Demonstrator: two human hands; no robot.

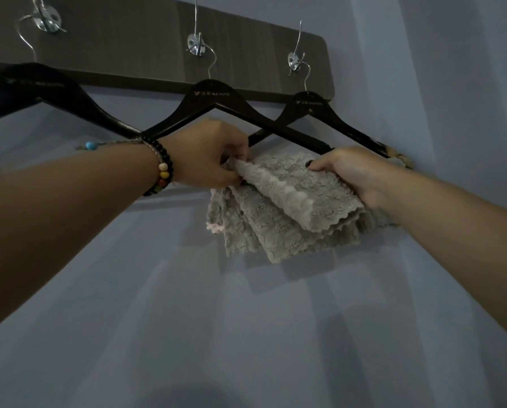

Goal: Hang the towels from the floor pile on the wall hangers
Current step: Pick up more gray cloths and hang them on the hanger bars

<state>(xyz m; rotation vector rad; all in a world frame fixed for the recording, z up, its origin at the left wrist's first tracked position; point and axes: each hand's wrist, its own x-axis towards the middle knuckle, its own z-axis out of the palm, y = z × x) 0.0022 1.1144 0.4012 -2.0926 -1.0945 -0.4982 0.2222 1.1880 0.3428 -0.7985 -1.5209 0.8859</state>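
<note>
A grey towel (287, 201) is pinched at each end by the left hand (208, 154) and right hand (355, 175), fingers clamped on it, apparently to spread it along the middle hanger (217, 110) below the hook board (158, 45).

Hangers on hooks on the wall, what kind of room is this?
Probably a hotel room or bedroom entry: a wooden hook board on the wall, matching black hangers printed with a logo, and a grey towel going on.
</note>
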